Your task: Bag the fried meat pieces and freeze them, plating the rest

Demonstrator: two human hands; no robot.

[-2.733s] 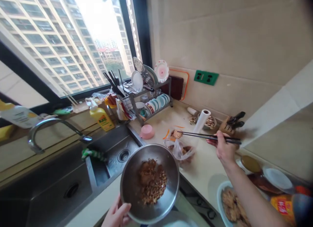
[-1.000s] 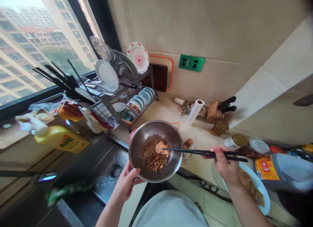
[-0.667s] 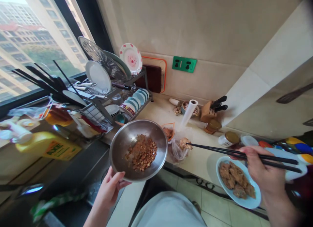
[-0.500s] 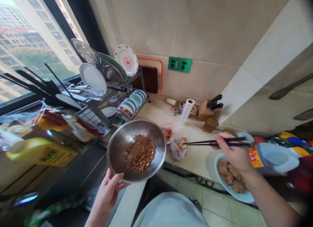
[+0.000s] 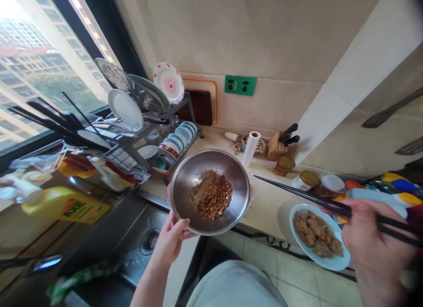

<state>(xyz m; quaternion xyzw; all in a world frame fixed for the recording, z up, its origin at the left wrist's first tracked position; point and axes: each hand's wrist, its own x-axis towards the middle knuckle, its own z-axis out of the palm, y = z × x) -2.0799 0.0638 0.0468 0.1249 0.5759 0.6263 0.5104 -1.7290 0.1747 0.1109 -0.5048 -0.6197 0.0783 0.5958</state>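
Since half a second ago, chopsticks [image 5: 297, 193] lifted clear of the bag; right hand [image 5: 373, 243] grips both above one plate [image 5: 333, 263]. Left hand [image 5: 172, 241] clasps bowl [image 5: 185, 183] over counter [image 5: 264, 210]. Two jars [image 5: 309, 179] beside.

Left hand [image 5: 172, 241] reaches forward with fingers curled in a grip; right hand [image 5: 373, 245], raised at the right, is clenched.

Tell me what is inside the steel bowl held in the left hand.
The round steel bowl holds a heap of brown minced filling near its middle. Whatever lies beneath the heap is covered.
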